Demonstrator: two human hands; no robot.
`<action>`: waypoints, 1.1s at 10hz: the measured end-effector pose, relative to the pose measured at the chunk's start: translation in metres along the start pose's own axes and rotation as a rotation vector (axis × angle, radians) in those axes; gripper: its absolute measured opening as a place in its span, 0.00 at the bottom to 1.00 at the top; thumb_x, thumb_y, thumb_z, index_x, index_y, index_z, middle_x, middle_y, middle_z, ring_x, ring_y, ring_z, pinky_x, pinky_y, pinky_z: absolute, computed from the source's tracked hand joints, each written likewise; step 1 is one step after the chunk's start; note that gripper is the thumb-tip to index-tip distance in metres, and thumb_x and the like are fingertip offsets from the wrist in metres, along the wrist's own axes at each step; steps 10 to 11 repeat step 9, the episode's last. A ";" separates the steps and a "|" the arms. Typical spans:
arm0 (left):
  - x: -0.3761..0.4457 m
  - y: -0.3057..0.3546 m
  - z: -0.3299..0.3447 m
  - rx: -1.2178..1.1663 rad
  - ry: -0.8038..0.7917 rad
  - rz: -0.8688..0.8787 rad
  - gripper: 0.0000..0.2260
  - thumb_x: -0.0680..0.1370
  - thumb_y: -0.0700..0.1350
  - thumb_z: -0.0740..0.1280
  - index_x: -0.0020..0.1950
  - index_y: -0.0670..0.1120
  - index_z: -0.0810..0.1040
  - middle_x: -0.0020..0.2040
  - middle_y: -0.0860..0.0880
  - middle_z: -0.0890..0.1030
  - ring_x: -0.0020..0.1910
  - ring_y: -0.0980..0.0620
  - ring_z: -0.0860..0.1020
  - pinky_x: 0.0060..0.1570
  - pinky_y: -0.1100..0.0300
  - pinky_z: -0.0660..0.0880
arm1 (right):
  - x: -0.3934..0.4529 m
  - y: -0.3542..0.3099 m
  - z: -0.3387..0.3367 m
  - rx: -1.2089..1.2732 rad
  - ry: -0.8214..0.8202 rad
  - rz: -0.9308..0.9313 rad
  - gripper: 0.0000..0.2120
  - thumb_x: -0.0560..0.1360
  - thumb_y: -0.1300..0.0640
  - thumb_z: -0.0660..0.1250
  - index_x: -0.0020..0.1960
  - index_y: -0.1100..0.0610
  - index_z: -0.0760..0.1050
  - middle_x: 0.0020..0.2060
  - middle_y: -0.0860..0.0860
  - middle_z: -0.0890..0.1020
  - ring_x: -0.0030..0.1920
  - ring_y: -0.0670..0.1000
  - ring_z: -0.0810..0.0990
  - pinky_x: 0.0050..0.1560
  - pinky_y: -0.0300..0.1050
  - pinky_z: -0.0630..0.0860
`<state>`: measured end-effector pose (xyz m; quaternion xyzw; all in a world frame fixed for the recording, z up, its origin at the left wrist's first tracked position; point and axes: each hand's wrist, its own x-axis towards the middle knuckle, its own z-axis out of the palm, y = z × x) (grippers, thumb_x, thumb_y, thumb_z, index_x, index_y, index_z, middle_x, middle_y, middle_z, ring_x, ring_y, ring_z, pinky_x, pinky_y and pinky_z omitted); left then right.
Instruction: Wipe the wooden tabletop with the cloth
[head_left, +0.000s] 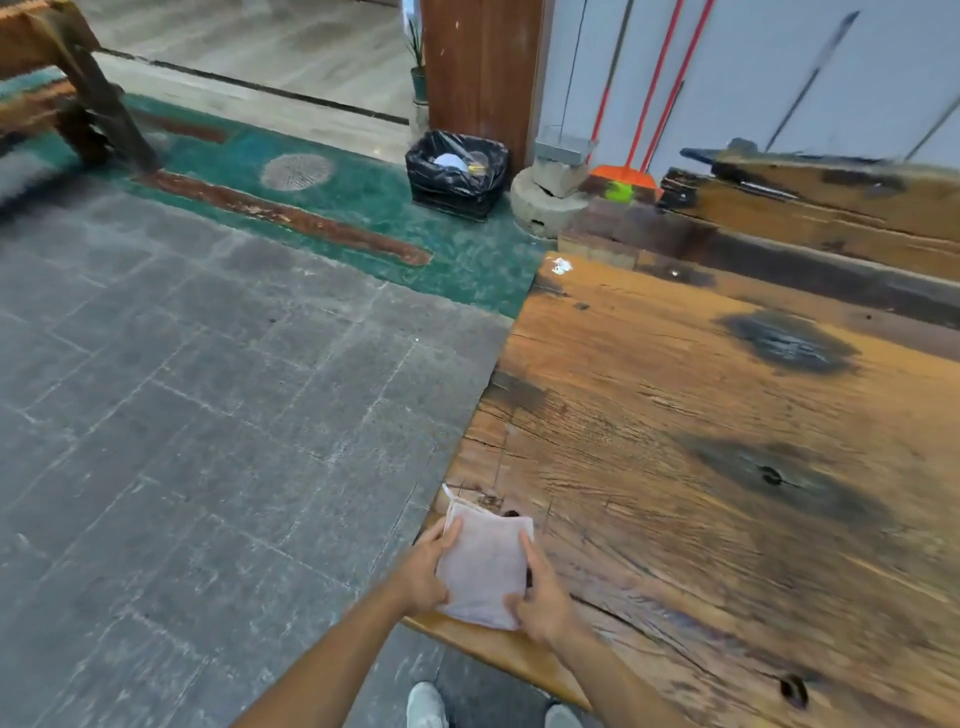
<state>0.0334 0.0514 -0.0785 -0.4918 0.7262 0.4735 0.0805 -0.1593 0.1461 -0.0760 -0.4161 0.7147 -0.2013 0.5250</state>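
A folded pale cloth (483, 561) is held over the near left corner of the wooden tabletop (727, 467). My left hand (426, 571) grips its left edge and my right hand (540, 592) grips its right edge. The tabletop is rough orange-brown wood with dark stains and cracks, and it fills the right side of the view. A small white scrap (561, 266) lies at its far left corner.
Grey stone floor (208, 415) spreads to the left, with a green carpet (363, 202) beyond. A black-lined bin (457, 171), a stone base (545, 202) and red-handled brooms (628, 176) stand by a wooden pillar (478, 73). A wooden bench (831, 208) runs behind the table.
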 end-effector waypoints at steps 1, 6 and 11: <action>0.002 -0.003 0.002 0.004 0.003 0.002 0.43 0.71 0.31 0.67 0.81 0.44 0.49 0.82 0.48 0.45 0.79 0.53 0.55 0.62 0.80 0.58 | 0.000 0.006 0.010 -0.156 0.008 0.047 0.43 0.76 0.66 0.65 0.82 0.58 0.43 0.81 0.53 0.51 0.78 0.54 0.62 0.72 0.48 0.66; 0.057 -0.022 0.055 0.624 0.283 0.348 0.29 0.76 0.54 0.60 0.77 0.48 0.67 0.78 0.51 0.65 0.77 0.50 0.62 0.70 0.48 0.61 | 0.042 0.024 0.064 -0.618 0.489 -0.007 0.27 0.82 0.46 0.47 0.76 0.53 0.66 0.76 0.48 0.68 0.81 0.46 0.46 0.73 0.46 0.50; 0.063 -0.018 0.046 0.639 0.401 0.349 0.28 0.81 0.57 0.45 0.72 0.46 0.75 0.73 0.51 0.73 0.77 0.52 0.57 0.73 0.52 0.52 | 0.047 0.037 0.047 -0.601 0.656 -0.043 0.31 0.81 0.40 0.40 0.79 0.50 0.61 0.79 0.46 0.60 0.81 0.45 0.42 0.75 0.47 0.50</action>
